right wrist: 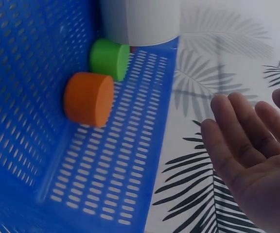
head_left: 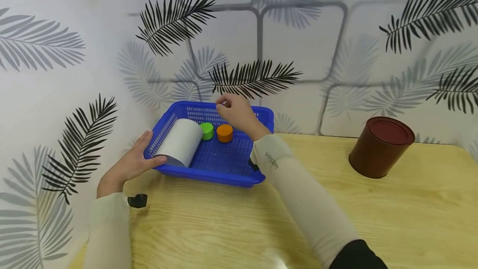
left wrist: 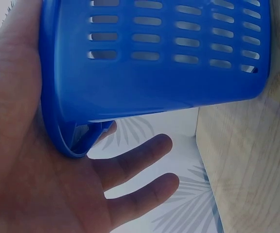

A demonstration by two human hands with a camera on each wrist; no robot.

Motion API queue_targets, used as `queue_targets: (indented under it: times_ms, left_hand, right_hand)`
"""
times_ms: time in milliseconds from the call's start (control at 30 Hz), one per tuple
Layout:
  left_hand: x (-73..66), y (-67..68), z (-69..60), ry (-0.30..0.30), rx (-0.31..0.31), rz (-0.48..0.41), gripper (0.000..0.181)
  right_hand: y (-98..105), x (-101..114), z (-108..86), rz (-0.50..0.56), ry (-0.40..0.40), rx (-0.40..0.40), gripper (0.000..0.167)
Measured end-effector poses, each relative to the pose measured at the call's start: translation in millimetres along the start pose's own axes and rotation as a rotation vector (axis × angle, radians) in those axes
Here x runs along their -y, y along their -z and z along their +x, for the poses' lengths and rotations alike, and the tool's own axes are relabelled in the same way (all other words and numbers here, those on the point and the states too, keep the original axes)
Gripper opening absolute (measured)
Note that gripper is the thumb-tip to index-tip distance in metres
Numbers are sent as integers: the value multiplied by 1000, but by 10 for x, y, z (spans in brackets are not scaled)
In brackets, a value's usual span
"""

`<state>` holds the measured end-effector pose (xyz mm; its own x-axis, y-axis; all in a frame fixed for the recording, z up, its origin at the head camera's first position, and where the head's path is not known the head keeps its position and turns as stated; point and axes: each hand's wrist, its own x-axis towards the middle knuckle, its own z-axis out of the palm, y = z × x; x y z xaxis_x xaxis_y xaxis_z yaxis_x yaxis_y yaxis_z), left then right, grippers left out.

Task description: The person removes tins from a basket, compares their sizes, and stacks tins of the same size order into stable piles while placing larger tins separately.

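Note:
A blue plastic basket [head_left: 220, 179] with slotted walls sits on the table against the wall. In it lie a white, rounded block-like thing [head_left: 181, 138], a short green cylinder [head_left: 207, 131] and a short orange cylinder [head_left: 225, 133]. My left hand [head_left: 136, 159] rests against the basket's front left corner, thumb at the rim; in the left wrist view its fingers [left wrist: 135, 162] stretch straight past the rim. Over the basket's back rim hovers my right hand [head_left: 239, 113], its fingers loosely bent and holding nothing. The right wrist view shows this hand [right wrist: 254, 150] apart from both cylinders.
A dark red-brown canister with a lid [head_left: 381, 146] stands to the right on the wooden table [head_left: 209, 223]. Behind the table rises a wall [head_left: 298, 53] with a leaf pattern, close to the basket's back and left side.

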<state>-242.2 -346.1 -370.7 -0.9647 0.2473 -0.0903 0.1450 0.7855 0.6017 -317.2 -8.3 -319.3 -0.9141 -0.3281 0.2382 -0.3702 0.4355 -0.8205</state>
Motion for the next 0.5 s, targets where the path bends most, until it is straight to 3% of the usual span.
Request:
queue_targets:
  times_ms: [133,267,367,500]
  left_hand:
    - [-35,14,92,-21,-2,8,111]
    - [-43,-12,135,-27,-2,-7,112]
    - [-14,-21,92,-18,-7,1,112]
    - [11,8,30,-18,-15,22,112]
  right_hand:
    - [-38,-53,97,0,-55,11,23]
    - [-173,-184,221,89,-138,60,27]
    - [-361,-280,299,139,-196,150,32]
    - [-553,-279,337,162,-262,334,45]
